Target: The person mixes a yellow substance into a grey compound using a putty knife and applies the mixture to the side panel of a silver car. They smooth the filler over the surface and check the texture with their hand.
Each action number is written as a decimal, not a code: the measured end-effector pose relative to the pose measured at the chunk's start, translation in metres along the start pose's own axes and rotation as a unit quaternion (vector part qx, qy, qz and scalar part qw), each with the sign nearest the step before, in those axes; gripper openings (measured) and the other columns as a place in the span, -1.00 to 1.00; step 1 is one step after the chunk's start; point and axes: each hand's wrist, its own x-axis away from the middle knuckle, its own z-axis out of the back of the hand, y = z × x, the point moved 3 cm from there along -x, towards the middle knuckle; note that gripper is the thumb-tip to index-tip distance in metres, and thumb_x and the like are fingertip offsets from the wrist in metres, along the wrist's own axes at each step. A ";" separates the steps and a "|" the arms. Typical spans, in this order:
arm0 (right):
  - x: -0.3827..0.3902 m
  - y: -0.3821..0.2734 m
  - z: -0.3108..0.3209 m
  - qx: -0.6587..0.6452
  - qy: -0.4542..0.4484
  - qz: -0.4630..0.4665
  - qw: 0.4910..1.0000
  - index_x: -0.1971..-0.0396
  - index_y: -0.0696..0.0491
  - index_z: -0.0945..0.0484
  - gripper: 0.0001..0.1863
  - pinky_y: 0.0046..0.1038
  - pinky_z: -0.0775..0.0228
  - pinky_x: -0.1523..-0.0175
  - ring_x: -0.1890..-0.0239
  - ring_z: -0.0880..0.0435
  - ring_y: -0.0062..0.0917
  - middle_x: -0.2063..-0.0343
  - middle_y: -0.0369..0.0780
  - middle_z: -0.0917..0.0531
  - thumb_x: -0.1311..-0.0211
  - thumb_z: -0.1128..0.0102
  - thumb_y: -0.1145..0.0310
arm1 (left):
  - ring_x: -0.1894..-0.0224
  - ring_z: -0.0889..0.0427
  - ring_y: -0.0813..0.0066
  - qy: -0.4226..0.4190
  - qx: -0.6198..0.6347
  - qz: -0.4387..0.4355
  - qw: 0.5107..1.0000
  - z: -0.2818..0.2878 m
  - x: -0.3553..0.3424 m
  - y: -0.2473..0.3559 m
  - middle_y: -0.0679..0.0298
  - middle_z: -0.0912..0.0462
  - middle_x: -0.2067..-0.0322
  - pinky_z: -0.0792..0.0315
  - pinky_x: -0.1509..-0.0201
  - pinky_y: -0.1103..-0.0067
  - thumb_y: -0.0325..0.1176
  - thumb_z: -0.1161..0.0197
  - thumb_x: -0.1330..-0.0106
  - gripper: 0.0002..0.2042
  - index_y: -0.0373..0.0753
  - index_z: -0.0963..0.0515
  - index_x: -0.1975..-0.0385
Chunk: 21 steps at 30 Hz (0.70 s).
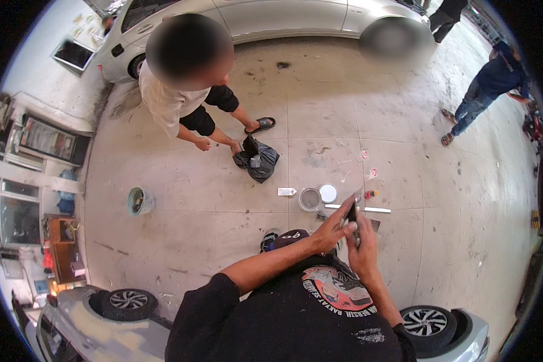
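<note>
My left hand [338,226] and my right hand [361,247] meet in front of me, fingers closed round a small dark object [353,211] that is too obscured to identify. Below and around them on the tiles lie a round grey tin [309,199], a white round lid [327,193], a white tube [286,192], a small red and yellow container [371,195], a long white strip [377,210] and a dark flat piece [375,225].
A person [169,108] in a light shirt stands beside a black plastic bag [259,163]. Another person [489,84] in dark clothes is at right. A bucket [142,204] sits left. A silver car [295,18] spans the back; car bodies with wheels [127,304] are near me.
</note>
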 end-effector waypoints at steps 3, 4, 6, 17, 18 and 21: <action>0.004 -0.008 0.023 0.043 -0.061 0.072 0.995 -0.02 0.17 -0.34 -0.49 -0.24 -0.35 0.08 0.13 -0.48 -0.06 0.14 0.01 -0.47 0.05 -0.09 0.60 | -0.33 0.02 0.39 0.110 0.074 -0.022 0.991 -0.010 -0.024 -0.020 0.10 -0.02 -0.29 0.15 -0.35 0.53 -0.19 0.07 -0.36 -0.38 -0.34 0.11 -0.31; 0.004 -0.001 0.029 0.041 -0.066 0.087 0.993 -0.04 0.15 -0.33 -0.47 -0.24 -0.36 0.09 0.13 -0.48 -0.07 0.14 0.00 -0.46 0.05 -0.08 0.60 | -0.32 -0.01 0.39 0.137 0.103 -0.029 0.985 -0.012 -0.030 -0.024 0.11 -0.05 -0.28 0.13 -0.35 0.53 -0.21 0.08 -0.37 -0.40 -0.34 0.09 -0.30; -0.001 0.015 0.037 0.042 -0.067 0.102 0.992 -0.08 0.10 -0.32 -0.43 -0.24 -0.40 0.10 0.12 -0.50 -0.09 0.12 -0.01 -0.46 0.05 -0.07 0.61 | -0.28 -0.09 0.41 0.161 0.089 0.020 0.983 -0.028 -0.029 -0.030 0.14 -0.15 -0.24 0.09 -0.34 0.53 -0.25 0.09 -0.37 -0.46 -0.34 0.00 -0.28; -0.050 0.049 0.025 -0.049 -0.045 0.085 0.994 -0.09 0.11 -0.32 -0.47 -0.25 -0.36 0.11 0.17 -0.50 -0.06 0.19 -0.01 -0.49 -0.02 0.00 0.61 | -0.33 -0.01 0.42 0.187 0.002 0.012 0.982 -0.036 0.002 0.015 0.17 -0.06 -0.29 0.15 -0.36 0.53 -0.24 -0.02 -0.31 -0.37 -0.31 0.06 -0.31; -0.052 0.050 0.024 -0.069 -0.078 0.059 0.993 -0.10 0.10 -0.32 -0.47 -0.25 -0.36 0.12 0.16 -0.50 -0.06 0.20 0.00 -0.49 -0.02 -0.01 0.60 | -0.32 -0.03 0.42 0.192 -0.001 0.006 0.981 -0.036 0.004 0.016 0.17 -0.07 -0.28 0.13 -0.36 0.53 -0.21 -0.01 -0.32 -0.36 -0.30 0.06 -0.31; -0.046 0.016 0.024 -0.039 -0.084 0.112 0.989 -0.11 0.08 -0.32 -0.45 -0.26 -0.37 0.13 0.18 -0.52 -0.09 0.19 -0.02 -0.49 -0.01 -0.06 0.58 | -0.29 -0.08 0.39 0.211 -0.008 -0.010 0.977 -0.026 0.009 0.020 0.16 -0.11 -0.26 0.08 -0.34 0.52 -0.14 0.02 -0.33 -0.35 -0.29 0.08 -0.31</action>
